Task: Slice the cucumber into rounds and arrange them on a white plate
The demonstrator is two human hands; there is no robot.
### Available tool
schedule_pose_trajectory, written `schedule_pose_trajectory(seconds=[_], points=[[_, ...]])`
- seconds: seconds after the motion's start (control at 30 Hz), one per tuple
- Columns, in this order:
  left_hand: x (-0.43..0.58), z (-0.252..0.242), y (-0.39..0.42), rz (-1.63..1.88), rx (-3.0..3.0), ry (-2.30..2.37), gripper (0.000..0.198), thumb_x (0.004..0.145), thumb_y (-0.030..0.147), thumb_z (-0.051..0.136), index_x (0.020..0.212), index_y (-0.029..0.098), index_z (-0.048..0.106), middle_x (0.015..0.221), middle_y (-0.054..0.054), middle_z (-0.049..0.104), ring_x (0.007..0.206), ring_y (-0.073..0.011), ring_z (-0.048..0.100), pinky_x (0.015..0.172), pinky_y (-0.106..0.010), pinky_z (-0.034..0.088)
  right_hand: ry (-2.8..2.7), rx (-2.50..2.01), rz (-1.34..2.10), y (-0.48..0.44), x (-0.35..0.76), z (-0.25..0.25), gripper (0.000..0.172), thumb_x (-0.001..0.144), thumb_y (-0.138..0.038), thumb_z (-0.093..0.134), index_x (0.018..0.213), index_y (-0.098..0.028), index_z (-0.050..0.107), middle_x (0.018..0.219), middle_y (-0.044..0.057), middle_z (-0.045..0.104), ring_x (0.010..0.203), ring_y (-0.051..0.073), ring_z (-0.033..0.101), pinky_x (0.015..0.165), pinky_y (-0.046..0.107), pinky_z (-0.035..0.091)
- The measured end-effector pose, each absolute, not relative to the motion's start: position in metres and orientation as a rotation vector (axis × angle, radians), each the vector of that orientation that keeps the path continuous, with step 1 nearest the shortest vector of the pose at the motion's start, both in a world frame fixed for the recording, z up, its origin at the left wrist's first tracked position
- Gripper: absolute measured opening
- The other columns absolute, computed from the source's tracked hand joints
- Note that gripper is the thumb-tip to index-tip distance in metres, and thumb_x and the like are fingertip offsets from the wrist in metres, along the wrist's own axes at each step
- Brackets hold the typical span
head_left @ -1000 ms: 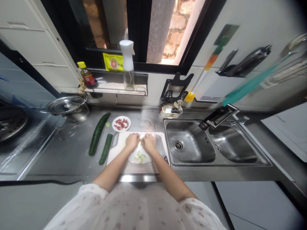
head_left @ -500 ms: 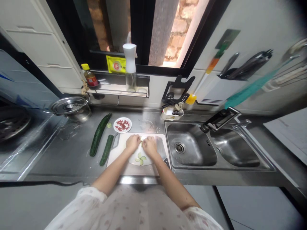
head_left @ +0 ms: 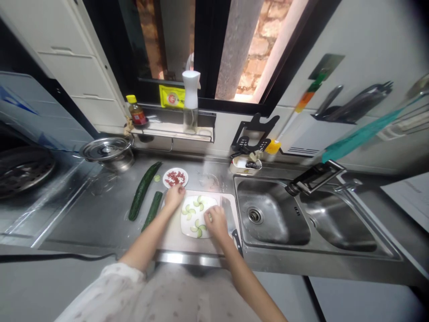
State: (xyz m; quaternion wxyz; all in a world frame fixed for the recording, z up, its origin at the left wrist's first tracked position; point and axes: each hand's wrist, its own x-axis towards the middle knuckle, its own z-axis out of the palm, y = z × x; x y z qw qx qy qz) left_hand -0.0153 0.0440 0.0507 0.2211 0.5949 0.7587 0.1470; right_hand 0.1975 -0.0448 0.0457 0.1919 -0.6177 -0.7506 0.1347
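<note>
My left hand (head_left: 176,196), its fingers drawn together, is at the near edge of a small white plate of chopped red bits (head_left: 175,178). Whatever its fingertips hold is hidden. Over the right side of a white squarish plate (head_left: 185,226) is my right hand (head_left: 217,222), closed, with a hint of pale green at its fingers. Cucumber slices (head_left: 198,229) lie on that plate in three pinwheel shapes. Beneath it is a pale cutting board (head_left: 174,241), with a knife (head_left: 228,210) along the right side. Left of the board lie a cut cucumber (head_left: 153,209) and a longer cucumber (head_left: 142,192).
A double steel sink (head_left: 268,243) is on the right, with a black faucet (head_left: 311,176) over it. A lidded pot (head_left: 115,156) stands at the back left. Bottles stand on a wall shelf (head_left: 167,129); a utensil holder (head_left: 244,167) sits by the wall.
My hands were together over the far part of the squarish plate. They have parted, the left toward the small plate, the right nearer and to the right. The pinwheels now show.
</note>
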Motion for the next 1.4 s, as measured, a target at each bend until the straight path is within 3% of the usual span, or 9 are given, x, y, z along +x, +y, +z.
schedule_pose_trajectory(seconds=[0.47,0.9,1.07,1.4], points=[[-0.054,0.033,0.105,0.423,1.573,2.241,0.034,0.087,0.034,0.052,0.117,0.023,0.064,0.117,-0.011,0.065,0.101,-0.0248,0.059,0.080,-0.030,0.043,-2.033,-1.632,0.408,-0.053,0.197,0.059,0.022,0.090,-0.026,0.045,0.077,-0.021,0.062,0.085,0.005,0.058,0.088,0.020,0.047,0.081,0.029,0.036],[-0.059,0.029,0.121,0.223,1.668,2.254,0.036,0.085,0.036,0.050,0.114,0.024,0.066,0.106,-0.012,0.068,0.096,-0.0254,0.061,0.079,-0.031,0.043,-2.005,-1.652,0.400,-0.060,0.204,0.059,0.022,0.090,-0.026,0.046,0.079,-0.021,0.063,0.085,0.005,0.058,0.089,0.020,0.049,0.082,0.030,0.037],[-0.062,0.030,0.117,0.446,1.444,2.241,0.036,0.086,0.043,0.049,0.106,0.022,0.070,0.101,-0.012,0.071,0.096,-0.0259,0.062,0.080,-0.032,0.043,-1.981,-1.656,0.432,-0.059,0.203,0.059,0.021,0.090,-0.026,0.046,0.078,-0.021,0.063,0.087,0.006,0.058,0.090,0.021,0.048,0.083,0.030,0.037],[-0.042,0.032,0.092,1.075,0.910,1.750,0.039,0.075,0.044,0.065,0.096,0.012,0.071,0.081,-0.008,0.073,0.076,-0.0174,0.065,0.068,-0.025,0.049,-1.987,-1.639,0.463,-0.049,0.195,0.060,0.022,0.090,-0.026,0.046,0.078,-0.021,0.064,0.087,0.006,0.059,0.090,0.020,0.048,0.081,0.030,0.038]])
